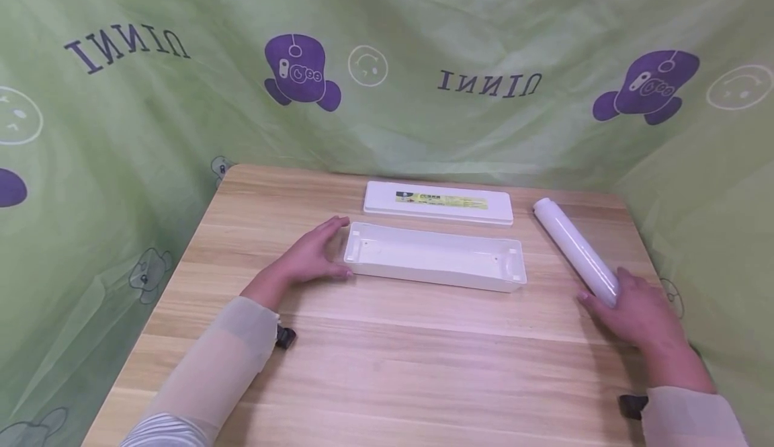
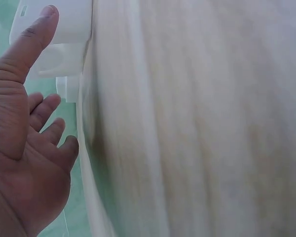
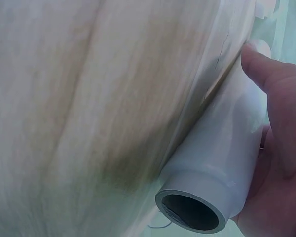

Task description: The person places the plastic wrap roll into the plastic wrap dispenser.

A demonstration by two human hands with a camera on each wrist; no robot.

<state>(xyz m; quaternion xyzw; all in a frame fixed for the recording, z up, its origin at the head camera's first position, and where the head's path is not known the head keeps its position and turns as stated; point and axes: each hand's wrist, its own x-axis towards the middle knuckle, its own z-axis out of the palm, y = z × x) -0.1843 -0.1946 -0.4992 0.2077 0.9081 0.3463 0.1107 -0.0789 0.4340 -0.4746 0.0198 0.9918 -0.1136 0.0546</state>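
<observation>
My left hand (image 1: 311, 253) is at the left end of a long white plastic box (image 1: 435, 277), its thumb and fingers spread about that end. The box stands open on the table, with nothing inside. In the left wrist view, the thumb (image 2: 32, 42) is straight and overlaps the box end, while the other fingers are loosely bent. My right hand (image 1: 647, 309) holds the near end of a roll of cling film (image 1: 574, 249) between thumb and fingers. The roll slants across the table, and its hollow core shows in the right wrist view.
Behind the box lies its flat white lid (image 1: 381, 198) with a yellow-green label. The wooden table (image 1: 387, 366) reaches back to a green printed curtain (image 1: 399, 131), which also hangs along both sides. A dark wrist mount (image 1: 285, 337) sits by the left sleeve.
</observation>
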